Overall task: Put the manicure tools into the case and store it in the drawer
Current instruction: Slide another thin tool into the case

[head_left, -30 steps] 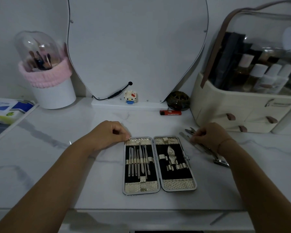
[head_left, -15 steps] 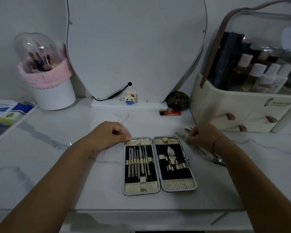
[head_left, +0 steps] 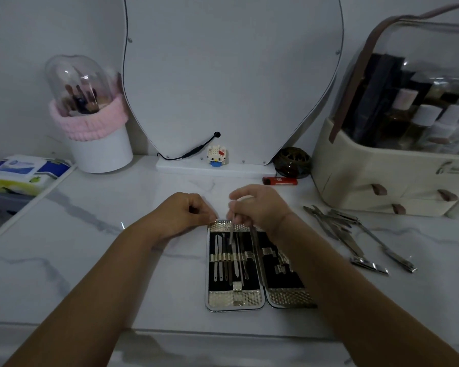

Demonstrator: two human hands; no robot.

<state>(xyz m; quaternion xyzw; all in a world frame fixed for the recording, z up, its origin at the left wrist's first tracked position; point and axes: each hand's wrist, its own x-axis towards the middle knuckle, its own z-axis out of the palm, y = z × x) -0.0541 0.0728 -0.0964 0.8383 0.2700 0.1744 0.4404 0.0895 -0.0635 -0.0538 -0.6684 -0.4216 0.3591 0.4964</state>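
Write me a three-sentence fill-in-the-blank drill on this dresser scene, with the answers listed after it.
1. The right hand pinches a thin metal tool over the ____ half of the open case.
2. The loose tools lie on the table to the ____ of the case.
3. The lighter near the mirror base is ____ in colour.

Missing words: left; right; red.

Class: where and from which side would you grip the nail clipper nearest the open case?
Pinch the nail clipper across its narrow sides at the near end, from above: it lies flat on the countertop, that end clear of the tool pile.
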